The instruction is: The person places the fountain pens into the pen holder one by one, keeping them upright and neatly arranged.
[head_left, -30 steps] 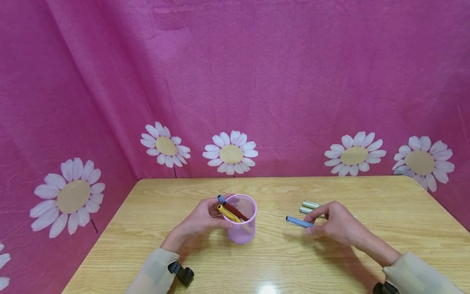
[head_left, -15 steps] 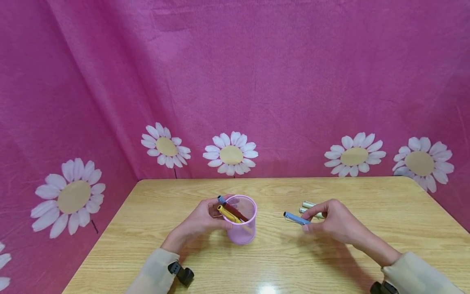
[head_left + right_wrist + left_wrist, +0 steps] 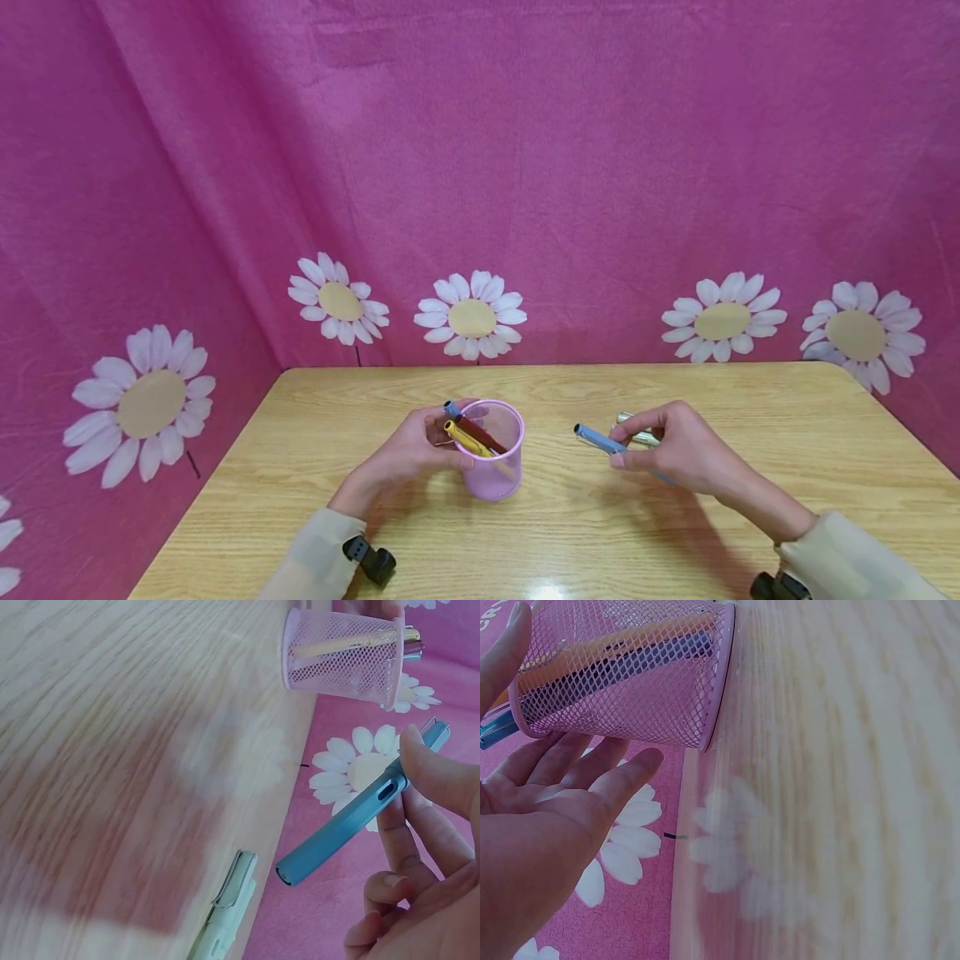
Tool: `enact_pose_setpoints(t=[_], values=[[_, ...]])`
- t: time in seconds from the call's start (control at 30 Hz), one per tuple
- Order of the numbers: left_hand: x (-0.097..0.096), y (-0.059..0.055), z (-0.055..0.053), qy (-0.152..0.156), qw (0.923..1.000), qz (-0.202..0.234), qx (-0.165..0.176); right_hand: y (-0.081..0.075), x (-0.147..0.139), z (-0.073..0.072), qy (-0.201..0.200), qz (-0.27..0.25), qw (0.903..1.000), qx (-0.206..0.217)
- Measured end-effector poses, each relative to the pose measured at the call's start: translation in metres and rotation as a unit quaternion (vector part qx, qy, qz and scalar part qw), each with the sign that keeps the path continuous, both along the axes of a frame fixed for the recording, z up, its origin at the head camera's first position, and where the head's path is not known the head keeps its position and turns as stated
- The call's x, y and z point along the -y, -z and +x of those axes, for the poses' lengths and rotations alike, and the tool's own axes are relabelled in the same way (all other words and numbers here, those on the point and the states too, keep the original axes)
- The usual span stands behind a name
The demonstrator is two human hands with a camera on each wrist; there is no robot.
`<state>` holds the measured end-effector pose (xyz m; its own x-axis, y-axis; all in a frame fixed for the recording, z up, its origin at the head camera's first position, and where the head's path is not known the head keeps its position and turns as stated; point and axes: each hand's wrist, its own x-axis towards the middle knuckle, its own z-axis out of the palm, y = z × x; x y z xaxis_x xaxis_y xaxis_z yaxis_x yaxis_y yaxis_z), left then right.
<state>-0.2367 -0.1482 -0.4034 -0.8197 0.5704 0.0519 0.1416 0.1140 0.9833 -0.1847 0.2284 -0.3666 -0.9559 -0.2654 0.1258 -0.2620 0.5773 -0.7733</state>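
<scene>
Left of the table's middle stands a pink mesh pen cup (image 3: pixel 495 479). My left hand (image 3: pixel 408 450) holds it from the left, thumb and fingers on either side near the rim. Inside lean a yellow pen (image 3: pixel 468 440), a dark red pen (image 3: pixel 482 434) and a blue pen (image 3: pixel 451 408), capped ends out. Between thumb and fingers, my right hand (image 3: pixel 686 450) pinches a blue pen (image 3: pixel 337 829) by its cap end, tilted and raised off the table. Light green pens (image 3: pixel 226 911) lie on the table below that hand, partly hidden by it in the head view.
The wooden table (image 3: pixel 375 550) extends all around the cup and hands. A pink cloth (image 3: pixel 570 167) printed with white daisies hangs behind its far edge and along the left side. Black straps with small devices (image 3: pixel 370 560) sit on both wrists.
My right hand has lifted the blue pen off the table beside the green pens, shifting it slightly left and tilting it. The left hand and cup have stayed in place.
</scene>
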Motion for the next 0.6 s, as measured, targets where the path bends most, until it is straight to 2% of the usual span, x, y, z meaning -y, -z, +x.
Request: enact_pose_setpoints(t=[0.3, 0.6], values=[[0.000, 0.002, -0.002, -0.001, 1.0000, 0.000, -0.004, -0.009, 0.006, 0.001, -0.004, -0.006, 1.0000, -0.004], [0.000, 0.004, -0.003, 0.001, 0.9999, 0.008, -0.009, -0.018, 0.014, 0.002, 0.006, -0.015, 0.9998, 0.009]])
